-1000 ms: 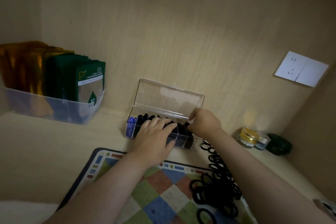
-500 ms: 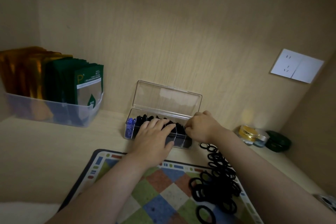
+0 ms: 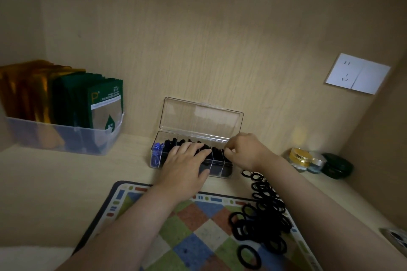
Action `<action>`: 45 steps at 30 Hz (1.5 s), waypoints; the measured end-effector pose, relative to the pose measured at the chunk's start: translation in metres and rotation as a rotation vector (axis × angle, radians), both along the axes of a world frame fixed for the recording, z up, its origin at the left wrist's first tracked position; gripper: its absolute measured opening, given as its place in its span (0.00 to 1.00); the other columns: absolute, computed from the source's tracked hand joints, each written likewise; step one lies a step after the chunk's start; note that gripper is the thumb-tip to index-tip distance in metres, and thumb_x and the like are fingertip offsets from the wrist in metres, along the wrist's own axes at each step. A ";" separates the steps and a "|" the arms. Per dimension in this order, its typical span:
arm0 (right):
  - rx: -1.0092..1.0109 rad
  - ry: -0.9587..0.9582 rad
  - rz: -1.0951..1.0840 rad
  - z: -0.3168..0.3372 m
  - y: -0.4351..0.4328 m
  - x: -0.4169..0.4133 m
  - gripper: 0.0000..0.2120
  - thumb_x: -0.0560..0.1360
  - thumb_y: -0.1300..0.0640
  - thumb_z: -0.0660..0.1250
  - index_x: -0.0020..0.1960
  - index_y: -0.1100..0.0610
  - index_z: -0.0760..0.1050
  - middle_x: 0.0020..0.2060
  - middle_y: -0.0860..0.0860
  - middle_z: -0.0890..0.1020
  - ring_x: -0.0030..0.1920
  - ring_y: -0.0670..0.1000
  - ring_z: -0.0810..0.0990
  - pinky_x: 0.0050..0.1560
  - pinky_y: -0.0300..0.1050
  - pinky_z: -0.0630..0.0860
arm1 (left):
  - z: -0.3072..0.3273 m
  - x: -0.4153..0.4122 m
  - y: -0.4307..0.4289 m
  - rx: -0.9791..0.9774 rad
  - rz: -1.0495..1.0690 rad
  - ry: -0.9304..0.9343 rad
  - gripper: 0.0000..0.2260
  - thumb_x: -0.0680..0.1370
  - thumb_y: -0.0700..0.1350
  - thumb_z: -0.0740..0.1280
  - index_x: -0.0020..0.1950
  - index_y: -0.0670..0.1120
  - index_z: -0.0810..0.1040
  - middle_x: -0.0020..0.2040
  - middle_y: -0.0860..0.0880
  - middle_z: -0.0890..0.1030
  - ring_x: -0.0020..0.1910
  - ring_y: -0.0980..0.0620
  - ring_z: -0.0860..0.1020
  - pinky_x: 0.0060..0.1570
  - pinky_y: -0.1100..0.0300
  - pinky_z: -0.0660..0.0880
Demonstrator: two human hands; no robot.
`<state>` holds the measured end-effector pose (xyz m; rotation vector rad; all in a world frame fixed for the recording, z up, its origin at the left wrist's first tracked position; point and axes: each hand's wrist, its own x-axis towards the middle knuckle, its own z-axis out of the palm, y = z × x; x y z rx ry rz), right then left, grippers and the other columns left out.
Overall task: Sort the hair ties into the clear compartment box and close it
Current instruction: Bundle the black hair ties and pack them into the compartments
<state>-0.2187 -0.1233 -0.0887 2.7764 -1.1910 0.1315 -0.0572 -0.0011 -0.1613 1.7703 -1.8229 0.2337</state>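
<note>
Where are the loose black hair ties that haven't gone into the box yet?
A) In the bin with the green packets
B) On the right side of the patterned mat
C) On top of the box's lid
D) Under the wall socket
B: the loose black hair ties lie heaped on the right part of the patterned mat, trailing up toward the clear box, whose lid stands open.
</note>
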 end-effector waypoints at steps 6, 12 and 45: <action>0.124 -0.315 -0.043 0.011 0.005 -0.023 0.14 0.78 0.59 0.61 0.58 0.53 0.83 0.60 0.49 0.83 0.61 0.49 0.79 0.62 0.39 0.72 | 0.003 -0.004 0.002 -0.047 -0.019 -0.007 0.23 0.81 0.55 0.61 0.76 0.54 0.65 0.75 0.54 0.67 0.75 0.52 0.60 0.74 0.54 0.53; 0.230 -0.324 -0.185 -0.007 0.002 -0.064 0.16 0.78 0.62 0.60 0.57 0.48 0.82 0.60 0.48 0.82 0.60 0.49 0.79 0.60 0.40 0.74 | 0.015 -0.029 0.006 -0.174 -0.155 -0.047 0.14 0.79 0.49 0.65 0.64 0.53 0.78 0.55 0.56 0.75 0.57 0.55 0.70 0.57 0.60 0.65; 0.481 -0.448 -0.069 -0.023 0.021 -0.141 0.20 0.72 0.66 0.64 0.56 0.45 0.80 0.53 0.43 0.77 0.46 0.41 0.75 0.45 0.33 0.72 | 0.004 -0.107 -0.037 0.221 -0.279 0.026 0.06 0.78 0.49 0.69 0.54 0.54 0.82 0.48 0.58 0.78 0.49 0.59 0.75 0.52 0.60 0.74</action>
